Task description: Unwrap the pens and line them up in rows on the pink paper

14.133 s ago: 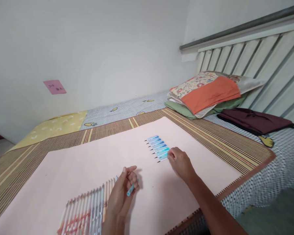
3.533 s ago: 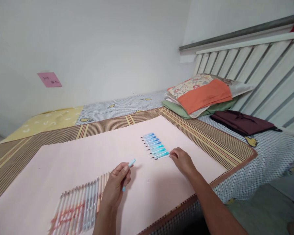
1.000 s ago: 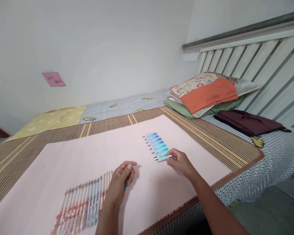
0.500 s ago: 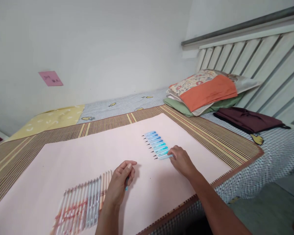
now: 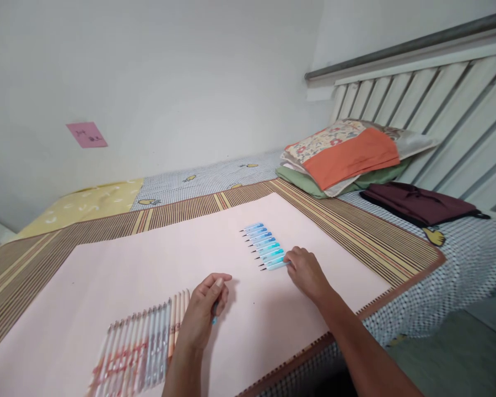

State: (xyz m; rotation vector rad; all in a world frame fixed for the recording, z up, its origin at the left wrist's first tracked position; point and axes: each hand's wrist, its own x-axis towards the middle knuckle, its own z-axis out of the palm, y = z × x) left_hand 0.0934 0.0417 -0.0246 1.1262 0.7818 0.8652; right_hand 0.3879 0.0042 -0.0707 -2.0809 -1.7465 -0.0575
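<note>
Several blue-and-white pencils (image 5: 264, 241) with dark points lie side by side in a slanting row on a pale pink sheet (image 5: 149, 259). My right hand (image 5: 307, 271) is closed at the blunt end of the nearest pencil (image 5: 276, 266), which lies in line with the others, point to the left. Left of that row, my left hand (image 5: 209, 303) is curled above the sheet. A bit of a blue pencil (image 5: 214, 320) shows under its fingers; most of it is hidden. Beside my left wrist lies a row of several slim pens (image 5: 138, 344), partly covered by my forearm.
The sheet lies on a striped mat (image 5: 186, 212) over a checked bedcover (image 5: 475, 259). Folded pillows (image 5: 351, 154) and a maroon pouch (image 5: 421, 203) rest at the right, by a white slatted headboard (image 5: 413, 99). A pink note (image 5: 86, 135) is on the wall.
My right hand stays at the nearest pencil's end, and that pencil sits slightly closer to the row. My left hand has hardly moved.
</note>
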